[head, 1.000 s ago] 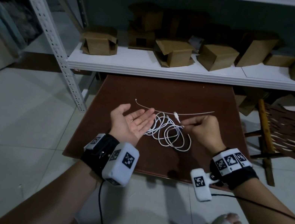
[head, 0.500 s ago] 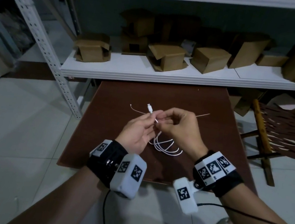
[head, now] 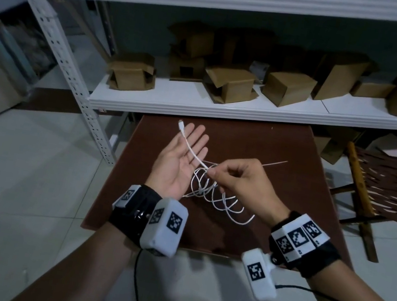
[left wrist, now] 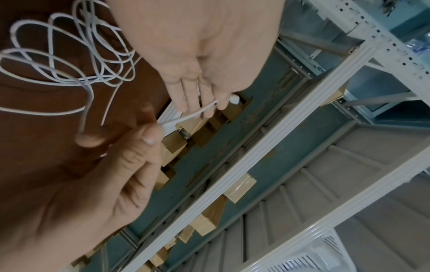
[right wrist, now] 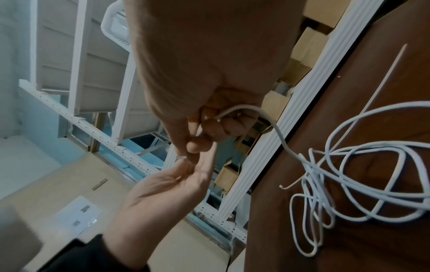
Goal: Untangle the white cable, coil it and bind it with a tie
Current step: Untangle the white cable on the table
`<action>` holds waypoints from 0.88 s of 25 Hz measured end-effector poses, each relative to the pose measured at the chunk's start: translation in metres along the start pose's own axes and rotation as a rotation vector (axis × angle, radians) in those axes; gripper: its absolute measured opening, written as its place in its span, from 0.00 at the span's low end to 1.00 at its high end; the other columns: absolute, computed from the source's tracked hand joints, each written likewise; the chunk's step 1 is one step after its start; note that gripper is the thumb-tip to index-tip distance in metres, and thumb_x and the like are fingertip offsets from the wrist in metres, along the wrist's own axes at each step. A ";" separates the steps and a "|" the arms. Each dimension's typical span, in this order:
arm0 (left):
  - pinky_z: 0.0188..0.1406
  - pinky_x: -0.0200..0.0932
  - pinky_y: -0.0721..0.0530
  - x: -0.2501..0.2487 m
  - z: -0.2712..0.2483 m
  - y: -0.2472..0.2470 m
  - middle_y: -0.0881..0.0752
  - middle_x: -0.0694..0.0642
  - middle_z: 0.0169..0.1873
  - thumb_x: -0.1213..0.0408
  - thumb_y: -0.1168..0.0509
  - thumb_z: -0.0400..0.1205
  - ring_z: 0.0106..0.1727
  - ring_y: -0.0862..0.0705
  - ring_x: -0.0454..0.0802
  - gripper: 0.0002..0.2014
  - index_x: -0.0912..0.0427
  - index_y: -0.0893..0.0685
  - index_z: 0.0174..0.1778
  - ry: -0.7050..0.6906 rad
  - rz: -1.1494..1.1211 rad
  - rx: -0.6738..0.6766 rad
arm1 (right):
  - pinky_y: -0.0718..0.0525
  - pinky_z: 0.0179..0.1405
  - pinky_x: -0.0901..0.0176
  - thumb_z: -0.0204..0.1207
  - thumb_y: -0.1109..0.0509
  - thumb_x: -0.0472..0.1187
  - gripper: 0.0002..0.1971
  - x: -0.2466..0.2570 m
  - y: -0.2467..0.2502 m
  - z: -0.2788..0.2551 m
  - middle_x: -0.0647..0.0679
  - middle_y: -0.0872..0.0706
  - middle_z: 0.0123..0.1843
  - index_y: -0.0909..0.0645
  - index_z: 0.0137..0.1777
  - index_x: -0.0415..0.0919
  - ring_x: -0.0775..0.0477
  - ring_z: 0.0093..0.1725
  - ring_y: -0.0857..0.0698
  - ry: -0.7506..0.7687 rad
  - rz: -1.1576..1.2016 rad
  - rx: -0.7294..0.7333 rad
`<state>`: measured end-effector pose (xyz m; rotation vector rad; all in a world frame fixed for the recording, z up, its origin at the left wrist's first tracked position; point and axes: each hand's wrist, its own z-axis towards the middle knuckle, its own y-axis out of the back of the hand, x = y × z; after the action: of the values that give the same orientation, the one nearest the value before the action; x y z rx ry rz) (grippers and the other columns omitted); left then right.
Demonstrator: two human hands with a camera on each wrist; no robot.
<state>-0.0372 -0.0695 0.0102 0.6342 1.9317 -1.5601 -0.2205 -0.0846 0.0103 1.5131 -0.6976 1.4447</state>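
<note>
My left hand (head: 185, 152) is held palm up and flat above the brown table (head: 260, 140). The white cable (head: 220, 200) runs across its fingers, with the connector end (head: 181, 123) past the fingertips. My right hand (head: 212, 173) pinches the cable just beside the left palm, and tangled loops hang from the pinch down to the table. In the left wrist view the cable (left wrist: 200, 112) crosses the left fingers (left wrist: 197, 95) to the right thumb and forefinger. The right wrist view shows the loops (right wrist: 349, 184) over the thin white tie (right wrist: 372, 103), which also lies on the table behind my right hand (head: 276, 162).
A white metal shelf (head: 225, 112) with several cardboard boxes (head: 286, 87) stands right behind the table. A wooden folding rack (head: 359, 194) sits at the right of the table. Pale tiled floor (head: 16, 171) lies to the left.
The left hand, which gripped the cable end half a second ago, has opened flat with the end lying on it. The right hand has slid along the cable to a new pinch.
</note>
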 end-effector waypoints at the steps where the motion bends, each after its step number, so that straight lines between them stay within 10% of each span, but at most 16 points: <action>1: 0.81 0.53 0.24 0.002 -0.001 -0.001 0.17 0.59 0.78 0.65 0.52 0.96 0.79 0.19 0.56 0.21 0.59 0.29 0.85 0.002 -0.005 0.030 | 0.28 0.33 0.53 0.80 0.20 0.40 0.09 0.003 -0.005 -0.002 0.44 0.15 0.26 0.07 0.41 0.35 0.46 0.29 0.24 0.018 -0.002 0.015; 5: 0.87 0.51 0.33 0.005 -0.009 -0.009 0.17 0.61 0.78 0.67 0.52 0.95 0.81 0.21 0.55 0.22 0.64 0.32 0.86 0.060 0.002 0.082 | 0.28 0.31 0.54 0.80 0.19 0.43 0.11 0.009 -0.018 -0.003 0.35 0.13 0.28 0.07 0.39 0.37 0.47 0.28 0.25 0.064 -0.068 0.067; 13: 0.89 0.56 0.38 -0.001 -0.014 -0.009 0.19 0.69 0.77 0.47 0.50 0.92 0.81 0.22 0.61 0.33 0.70 0.29 0.84 0.131 -0.099 0.103 | 0.30 0.29 0.61 0.79 0.18 0.42 0.08 0.004 -0.013 0.004 0.55 0.19 0.23 0.06 0.39 0.40 0.56 0.25 0.28 0.072 -0.124 0.061; 22: 0.90 0.62 0.39 0.002 -0.016 -0.007 0.20 0.71 0.77 0.48 0.47 0.92 0.81 0.22 0.67 0.32 0.72 0.27 0.82 0.194 -0.100 0.212 | 0.26 0.31 0.57 0.78 0.18 0.44 0.05 0.003 -0.013 0.004 0.41 0.10 0.30 0.04 0.44 0.43 0.53 0.28 0.23 0.185 -0.197 0.108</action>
<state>-0.0454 -0.0556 0.0168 0.8152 1.9783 -1.8431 -0.2065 -0.0817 0.0104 1.4622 -0.3541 1.4674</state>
